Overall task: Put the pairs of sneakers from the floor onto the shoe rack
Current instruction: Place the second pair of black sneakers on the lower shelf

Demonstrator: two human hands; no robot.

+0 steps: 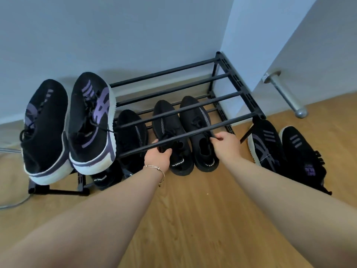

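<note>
A black two-tier shoe rack (173,72) stands against the wall. Two black knit sneakers sit side by side on its lower tier, heels toward me. My left hand (158,152) grips the collar of the left black sneaker (181,153). My right hand (226,143) pinches the collar of the right black sneaker (204,153). A black-and-purple pair (90,117) rests on the top tier at the left. Another black-and-purple pair (266,146) lies on the wooden floor to the right of the rack.
Another black knit sneaker (131,134) sits on the lower tier left of my hands, and one more (104,178) shows under the top pair. A metal door stop (284,93) juts from the white panel at right. A grey cable (11,206) lies on the floor at left.
</note>
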